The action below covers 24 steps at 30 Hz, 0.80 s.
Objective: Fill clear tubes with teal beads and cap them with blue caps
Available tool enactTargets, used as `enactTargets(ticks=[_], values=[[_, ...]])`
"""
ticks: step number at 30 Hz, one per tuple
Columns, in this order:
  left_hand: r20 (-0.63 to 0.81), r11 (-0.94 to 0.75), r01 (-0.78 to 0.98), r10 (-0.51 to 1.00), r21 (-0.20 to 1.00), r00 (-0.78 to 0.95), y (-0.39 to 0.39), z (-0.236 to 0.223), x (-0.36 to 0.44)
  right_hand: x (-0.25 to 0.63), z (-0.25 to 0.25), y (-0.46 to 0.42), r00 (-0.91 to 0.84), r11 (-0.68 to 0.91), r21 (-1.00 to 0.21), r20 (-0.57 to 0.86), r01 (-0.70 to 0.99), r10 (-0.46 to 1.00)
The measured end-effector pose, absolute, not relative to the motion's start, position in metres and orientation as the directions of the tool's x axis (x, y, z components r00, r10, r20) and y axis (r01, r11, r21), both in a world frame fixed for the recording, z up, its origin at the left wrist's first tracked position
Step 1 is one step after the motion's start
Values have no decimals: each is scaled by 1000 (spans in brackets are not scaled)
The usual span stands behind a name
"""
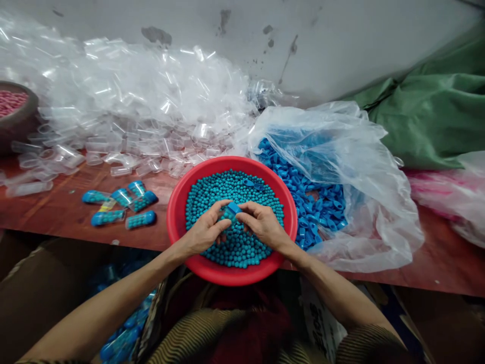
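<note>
Over a red basin of teal beads, both of my hands meet. My left hand is closed round a clear plastic tube that seems to have beads inside. In my right hand, thumb and fingers pinch a blue cap at the tube's end. Whether the cap is fully seated I cannot tell. Two loose blue caps lie on the beads toward the basin's far side.
Several capped, bead-filled tubes lie left of the basin. Behind them rises a heap of clear tubes. Blue caps spill from a plastic bag at right. Pink pieces fill a bowl at far left. Below the table's edge, a box holds filled tubes.
</note>
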State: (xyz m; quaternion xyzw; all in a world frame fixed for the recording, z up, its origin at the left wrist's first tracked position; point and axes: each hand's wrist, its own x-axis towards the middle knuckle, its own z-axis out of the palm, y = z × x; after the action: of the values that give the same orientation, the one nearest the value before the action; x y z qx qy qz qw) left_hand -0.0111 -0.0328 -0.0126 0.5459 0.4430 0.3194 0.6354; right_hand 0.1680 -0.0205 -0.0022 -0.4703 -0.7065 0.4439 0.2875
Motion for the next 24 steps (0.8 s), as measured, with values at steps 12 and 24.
enactTargets(ticks=[12,24], values=[[-200,201,41,895,979,398,-34,-6,-11,167,-3,-27,-395,451,-757,276,472,876],[-161,157,37,930,987,332,-34,-13,-14,177,0,-10,-582,459,-828,210,321,786]])
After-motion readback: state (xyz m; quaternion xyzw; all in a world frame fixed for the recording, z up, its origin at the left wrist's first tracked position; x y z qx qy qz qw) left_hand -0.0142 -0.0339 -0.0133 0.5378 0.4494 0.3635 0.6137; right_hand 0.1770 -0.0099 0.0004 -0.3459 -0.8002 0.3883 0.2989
